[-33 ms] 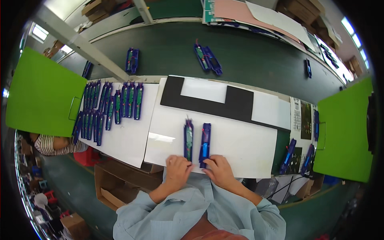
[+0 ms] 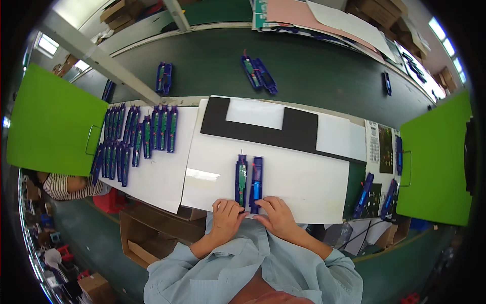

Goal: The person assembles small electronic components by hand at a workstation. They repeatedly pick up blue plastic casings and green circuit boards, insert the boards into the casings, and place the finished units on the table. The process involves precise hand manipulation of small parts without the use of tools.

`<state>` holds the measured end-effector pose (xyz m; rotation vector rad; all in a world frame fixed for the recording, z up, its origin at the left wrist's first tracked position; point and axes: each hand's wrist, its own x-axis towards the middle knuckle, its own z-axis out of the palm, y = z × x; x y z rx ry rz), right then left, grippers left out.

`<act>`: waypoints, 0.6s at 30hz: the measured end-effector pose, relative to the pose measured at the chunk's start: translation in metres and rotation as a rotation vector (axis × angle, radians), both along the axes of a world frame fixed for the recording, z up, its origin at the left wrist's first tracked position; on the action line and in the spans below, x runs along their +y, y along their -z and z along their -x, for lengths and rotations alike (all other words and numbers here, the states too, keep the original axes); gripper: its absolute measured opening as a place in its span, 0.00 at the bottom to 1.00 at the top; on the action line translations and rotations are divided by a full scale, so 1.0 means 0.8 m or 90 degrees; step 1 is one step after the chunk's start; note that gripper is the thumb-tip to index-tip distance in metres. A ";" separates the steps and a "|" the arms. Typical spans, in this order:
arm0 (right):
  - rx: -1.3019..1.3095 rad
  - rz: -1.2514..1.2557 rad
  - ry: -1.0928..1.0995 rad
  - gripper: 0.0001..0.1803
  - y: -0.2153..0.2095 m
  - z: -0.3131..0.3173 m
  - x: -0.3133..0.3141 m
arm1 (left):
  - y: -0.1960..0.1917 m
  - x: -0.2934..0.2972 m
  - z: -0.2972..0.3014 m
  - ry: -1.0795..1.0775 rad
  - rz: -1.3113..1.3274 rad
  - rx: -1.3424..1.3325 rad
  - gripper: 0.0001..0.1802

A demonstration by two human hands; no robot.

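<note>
Two long dark-blue plastic casing halves lie side by side on the white work surface before me. The left casing half [image 2: 241, 177] holds a narrow green circuit board, and a thin wire sticks up from its far end. In the right casing half [image 2: 256, 175] sits a bright blue cylinder, with a bit of red wire farther up. My left hand [image 2: 226, 219] is closed at the near end of the left half, fingers curled and thumb against it. My right hand [image 2: 276, 217] grips the near end of the right half with thumb and fingers. The fingertips partly hide both ends.
Rows of similar casings with green boards [image 2: 163, 129] lie on a white sheet at left. A black cut-out board [image 2: 215, 116] lies beyond my hands. More casings rest on the dark green bench [image 2: 314, 66] and at right. Green panels [image 2: 55, 119] flank both sides; a person sits at far left.
The left casing half has shifted slightly right and toward me, nearer the other half, which moved slightly left. My left hand followed it slightly right. The whole view shifted a little.
</note>
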<state>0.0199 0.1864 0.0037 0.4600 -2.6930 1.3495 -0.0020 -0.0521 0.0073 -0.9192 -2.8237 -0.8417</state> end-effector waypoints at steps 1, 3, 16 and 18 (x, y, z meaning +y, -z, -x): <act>-0.056 0.050 0.005 0.21 -0.010 0.001 0.007 | -0.003 0.004 0.001 0.003 0.003 -0.006 0.17; -0.102 0.113 0.063 0.18 -0.015 0.021 0.031 | -0.025 0.009 0.010 0.010 0.013 -0.015 0.19; 0.045 -0.227 0.357 0.17 0.063 0.265 0.227 | 0.024 0.254 0.262 0.243 0.145 0.039 0.36; 0.059 -0.215 0.385 0.15 0.067 0.264 0.222 | 0.043 0.250 0.261 0.238 0.089 0.023 0.36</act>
